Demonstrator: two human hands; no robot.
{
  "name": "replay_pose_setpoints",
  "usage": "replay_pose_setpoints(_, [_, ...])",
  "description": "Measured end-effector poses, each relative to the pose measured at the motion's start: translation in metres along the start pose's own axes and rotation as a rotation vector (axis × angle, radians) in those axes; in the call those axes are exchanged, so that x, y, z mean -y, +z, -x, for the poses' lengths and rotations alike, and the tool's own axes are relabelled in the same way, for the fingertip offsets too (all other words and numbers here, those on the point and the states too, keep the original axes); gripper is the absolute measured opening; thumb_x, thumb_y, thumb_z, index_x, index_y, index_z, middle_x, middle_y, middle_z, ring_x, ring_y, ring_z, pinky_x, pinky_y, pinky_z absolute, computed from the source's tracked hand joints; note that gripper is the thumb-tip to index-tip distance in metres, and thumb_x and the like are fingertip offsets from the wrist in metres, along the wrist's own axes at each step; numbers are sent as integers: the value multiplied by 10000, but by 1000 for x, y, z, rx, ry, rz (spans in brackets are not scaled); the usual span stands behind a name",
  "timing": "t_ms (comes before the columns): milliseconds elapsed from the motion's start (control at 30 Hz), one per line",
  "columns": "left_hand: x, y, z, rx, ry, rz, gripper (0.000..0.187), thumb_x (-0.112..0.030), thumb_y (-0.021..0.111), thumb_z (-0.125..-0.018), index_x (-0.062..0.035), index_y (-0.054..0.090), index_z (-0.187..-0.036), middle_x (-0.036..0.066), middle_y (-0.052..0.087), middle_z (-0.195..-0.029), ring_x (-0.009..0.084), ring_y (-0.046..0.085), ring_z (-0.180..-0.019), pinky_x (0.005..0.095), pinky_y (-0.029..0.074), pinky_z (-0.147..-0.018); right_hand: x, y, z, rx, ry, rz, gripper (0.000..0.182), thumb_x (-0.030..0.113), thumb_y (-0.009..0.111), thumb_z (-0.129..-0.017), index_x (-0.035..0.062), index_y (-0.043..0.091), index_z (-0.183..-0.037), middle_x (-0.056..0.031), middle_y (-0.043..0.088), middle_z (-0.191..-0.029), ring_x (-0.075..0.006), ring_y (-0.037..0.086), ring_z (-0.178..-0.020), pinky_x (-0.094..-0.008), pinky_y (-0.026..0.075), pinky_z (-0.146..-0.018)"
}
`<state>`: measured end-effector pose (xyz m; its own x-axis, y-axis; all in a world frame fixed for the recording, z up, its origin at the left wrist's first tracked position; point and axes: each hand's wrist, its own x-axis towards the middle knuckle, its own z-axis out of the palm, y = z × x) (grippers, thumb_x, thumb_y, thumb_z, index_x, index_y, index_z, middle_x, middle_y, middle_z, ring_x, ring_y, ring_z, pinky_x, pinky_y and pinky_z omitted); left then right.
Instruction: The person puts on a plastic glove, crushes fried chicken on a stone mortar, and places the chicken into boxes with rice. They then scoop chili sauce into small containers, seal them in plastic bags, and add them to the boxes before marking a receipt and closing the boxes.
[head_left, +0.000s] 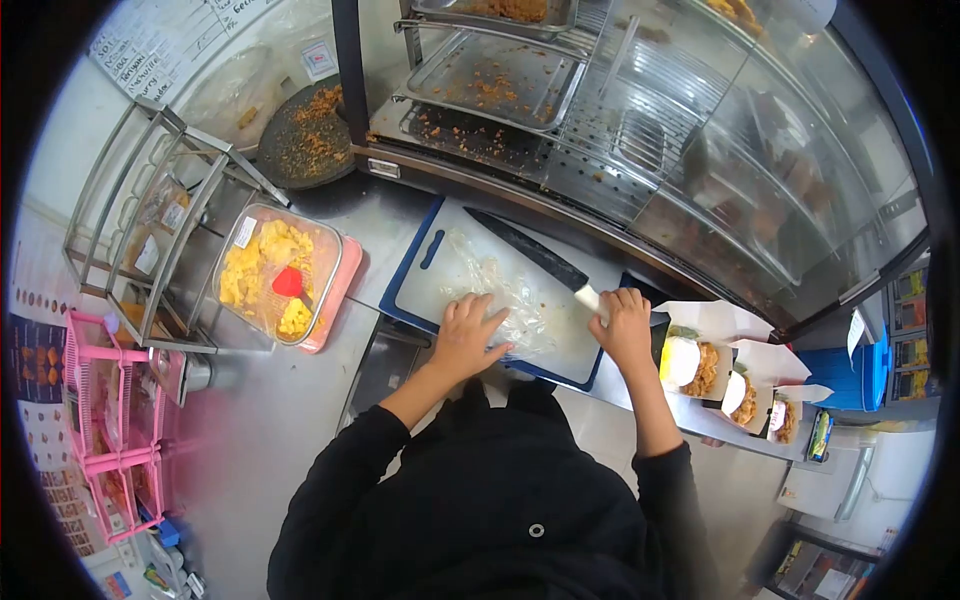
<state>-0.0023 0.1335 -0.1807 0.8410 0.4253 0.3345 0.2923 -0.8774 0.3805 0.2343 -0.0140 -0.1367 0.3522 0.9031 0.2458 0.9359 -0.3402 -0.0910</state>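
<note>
A clear plastic bag (pixel 500 290), crumpled, lies on the white cutting board (pixel 415 290) with the blue edge. My left hand (pixel 465 335) rests on the bag's near side, thumb and fingers spread apart. A large knife (pixel 535 250) with a dark blade and white handle slants across the far right of the board, its tip pointing away to the left. My right hand (pixel 625 328) is closed at the end of that handle, fingers curled, at the board's right edge.
At left stands a container of yellow food (pixel 265 265) with a red utensil. Open boxes of food (pixel 700 365) line the counter's right side. A glass display case (pixel 640 130) with crumb-covered trays borders the back. A dark pan (pixel 305 140) and metal rack (pixel 150 240) sit far left.
</note>
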Motion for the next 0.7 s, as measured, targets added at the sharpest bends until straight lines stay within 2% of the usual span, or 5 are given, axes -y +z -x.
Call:
replay_pose_setpoints(333, [-8,17,-13,-269,-16,19,348,-240,605,-768,-42,600,-1054,150,597,-937,325,524,-978,498,338,-905,48,6,-7,-63,25,-377,433,138,727,-701,3,603,-1093,-192,585,-1014,-363,529,-1014,-439,431,-912])
replay_pose_setpoints(433, [-10,-15,5,-245,-33,185,300,-226,607,-771,-36,586,-1003,143,609,-964,332,524,-992,492,348,-899,62,-73,-108,-590,-91,-362,522,51,635,-769,-25,486,-1264,-222,519,-1136,-391,488,-1080,-418,394,-950])
replay_pose_setpoints(533, [4,-30,44,-152,-85,314,198,-188,603,-782,-36,607,-908,132,614,-856,308,568,-862,413,429,-805,65,-110,-177,-715,-18,-336,544,7,566,-758,-76,437,-1280,-249,483,-1158,-400,469,-1072,-444,385,-924])
replay_pose_setpoints(600, [18,-27,86,-194,-149,451,109,-124,605,-798,-24,611,-839,139,611,-787,315,585,-748,390,456,-688,70,-105,-207,-694,-31,-317,552,-21,539,-740,-87,434,-1278,-251,473,-1148,-397,467,-1057,-444,387,-910])
replay_pose_setpoints(700, [36,8,156,-199,-562,747,247,-270,607,-855,-36,644,-784,98,629,-729,214,598,-657,343,460,-586,89,-100,-222,-741,-29,-282,565,-49,521,-700,-102,448,-1257,-244,492,-1087,-386,484,-1002,-421,402,-888])
